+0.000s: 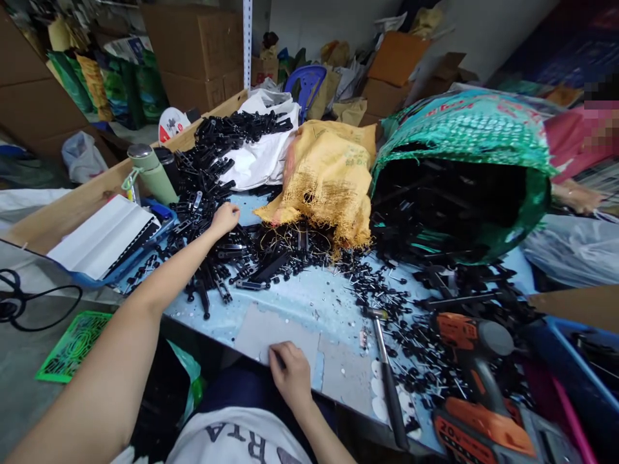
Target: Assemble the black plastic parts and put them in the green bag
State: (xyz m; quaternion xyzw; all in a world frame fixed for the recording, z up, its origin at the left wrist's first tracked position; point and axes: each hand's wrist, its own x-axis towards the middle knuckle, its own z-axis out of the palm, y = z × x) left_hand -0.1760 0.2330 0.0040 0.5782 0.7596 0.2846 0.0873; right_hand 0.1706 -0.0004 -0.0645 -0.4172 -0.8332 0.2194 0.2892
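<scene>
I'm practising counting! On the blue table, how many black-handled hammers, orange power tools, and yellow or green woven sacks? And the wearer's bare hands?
Black-handled hammer: 1
Orange power tool: 1
Yellow woven sack: 1
Green woven sack: 1
Bare hands: 2 (left hand, right hand)
Total: 6

White paper [97, 235] on a blue tray [91, 281] at 9 o'clock, pale green flask [155, 179] between 9 and 10 with a dark bottle [167, 166] just beside it, red-and-white fan [173, 124] at 10, bright green basket [99, 315] down at 8. Brown cardboard boxes [213, 48] plus white perforated post [247, 38] at 11, blue plastic chair [309, 78] at 12, orange-brown carton [397, 57] at 1. Orange-and-black cordless drill [478, 381] marked 20V at 4, black-handled hammer [389, 383] at 5, blue bin [570, 361] just short of 4.
</scene>
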